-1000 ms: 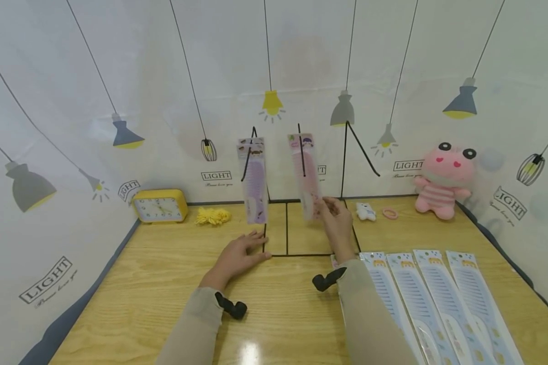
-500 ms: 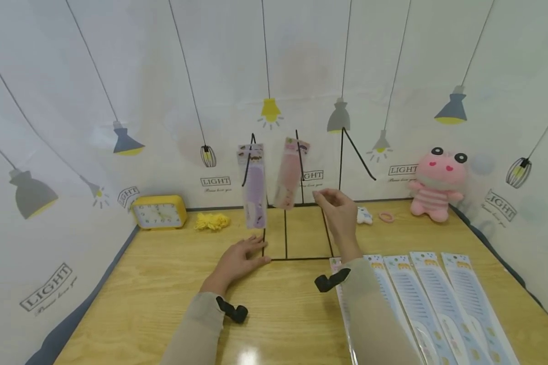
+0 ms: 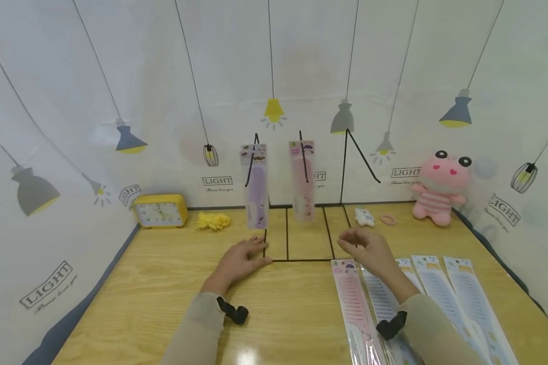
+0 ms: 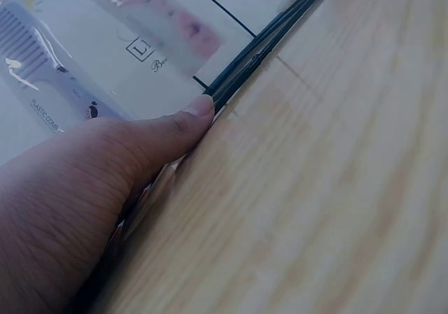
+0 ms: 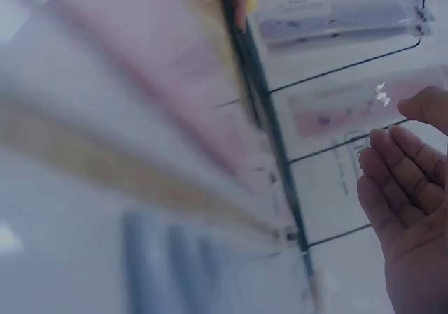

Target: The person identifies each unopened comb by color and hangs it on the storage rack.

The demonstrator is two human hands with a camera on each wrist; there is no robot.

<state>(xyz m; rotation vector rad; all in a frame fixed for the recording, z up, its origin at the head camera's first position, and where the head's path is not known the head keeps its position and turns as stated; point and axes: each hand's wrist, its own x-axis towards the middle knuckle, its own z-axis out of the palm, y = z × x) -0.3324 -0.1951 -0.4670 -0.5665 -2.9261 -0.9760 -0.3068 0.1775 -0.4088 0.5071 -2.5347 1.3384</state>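
My left hand (image 3: 238, 259) rests at the front left corner of a black wire rack (image 3: 301, 260), its thumb along the front wire in the left wrist view. Purple packaged combs (image 3: 257, 190) hang on the rack's left hook. A pink packaged comb (image 3: 304, 190) hangs straight on the middle hook. My right hand (image 3: 365, 248) is in the air over the rack's front right corner, holding nothing; its palm and loosely bent fingers (image 5: 402, 167) show in the right wrist view. Below it lie another pink packaged comb (image 3: 353, 299) and several blue ones (image 3: 472, 294), partly hidden by the right arm.
The rack's right hook (image 3: 364, 157) is bare. At the back left stand a yellow clock (image 3: 161, 211) and a bundle of yellow yarn (image 3: 212, 221). A small white bear figure (image 3: 364, 217), a pink ring (image 3: 388, 219) and a pink plush toy (image 3: 440, 187) sit at the back right.
My right hand has let go of the hanging pink comb and moved right and toward me. The comb swung left and now hangs straight. My left hand has stayed put.
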